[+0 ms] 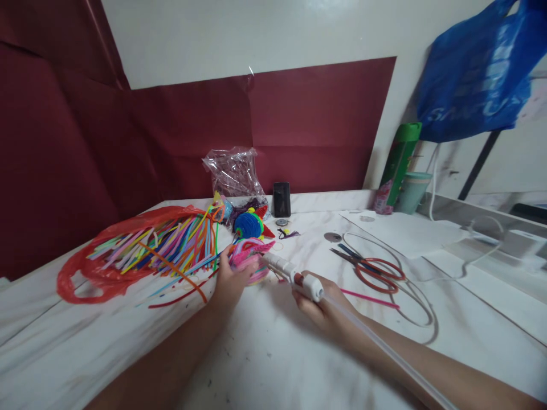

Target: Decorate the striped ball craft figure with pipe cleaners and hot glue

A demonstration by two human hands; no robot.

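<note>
My left hand is closed around a pink, multicoloured craft piece made of fuzzy pipe cleaners, just above the marble-look table. In my right hand is a white hot glue gun, its nozzle pointing left at the pink piece. Whether the nozzle touches it I cannot tell. A long translucent glue stick runs out of the gun's back toward me. Right behind the pink piece sits a blue and green wound ball with red pointed parts.
Many coloured pipe cleaners lie on a red plastic bag at left. Orange-handled scissors, a pink pipe cleaner and a looping white cable lie at right. Behind stand a black phone-like object and a clear plastic bag.
</note>
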